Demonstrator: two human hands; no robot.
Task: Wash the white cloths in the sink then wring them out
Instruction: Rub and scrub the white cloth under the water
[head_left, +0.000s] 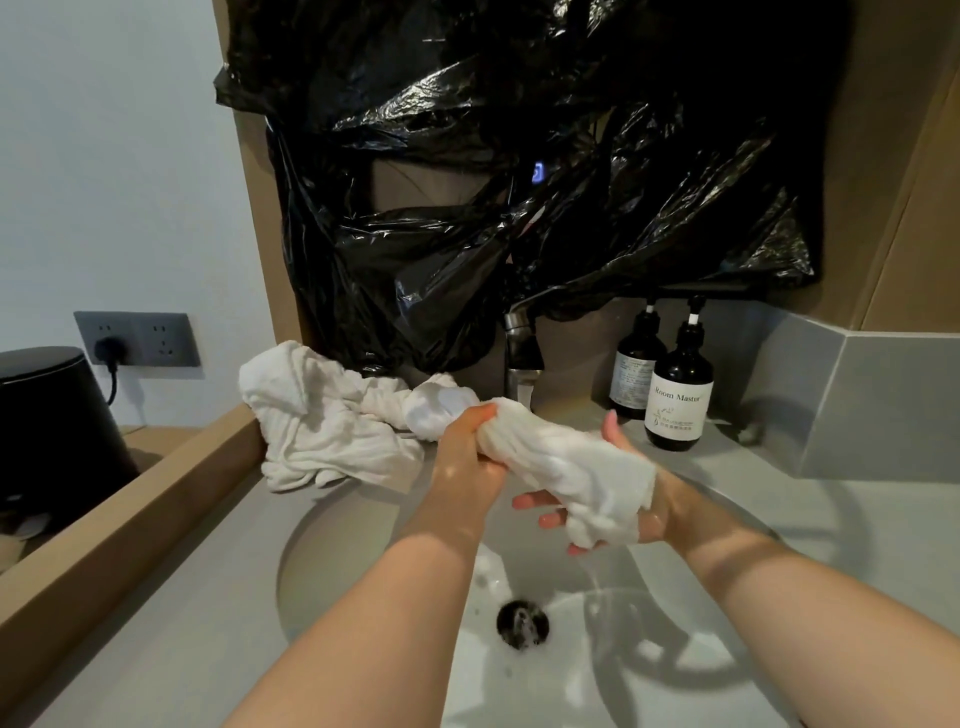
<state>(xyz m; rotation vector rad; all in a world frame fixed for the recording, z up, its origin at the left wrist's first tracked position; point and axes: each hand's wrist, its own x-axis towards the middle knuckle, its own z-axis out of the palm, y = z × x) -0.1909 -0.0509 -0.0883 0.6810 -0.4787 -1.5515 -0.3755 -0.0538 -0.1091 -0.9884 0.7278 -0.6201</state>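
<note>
- The left hand (470, 452) has its fingers curled tight round the far end of a rolled, wet white cloth (561, 462). The right hand (652, 522) wraps its fingers under the near end, thumb raised.
- The cloth is held above the round grey sink basin (374, 519), and a thin trickle falls from it towards the dark drain (522, 623).
- Judged from this, the cloth is washed and is being wrung.
- A crumpled heap of white cloths (332, 415) lies on the grey worktop (156, 649) at the basin's back left rim. I cannot tell whether they are washed, so work probably remains.
- Room is tight behind, with the metal tap (522, 358) just beyond the cloth and two dark pump bottles (678, 400) near the right hand.
- A wooden ledge (130, 504) bounds the left; the basin in front is open.
</note>
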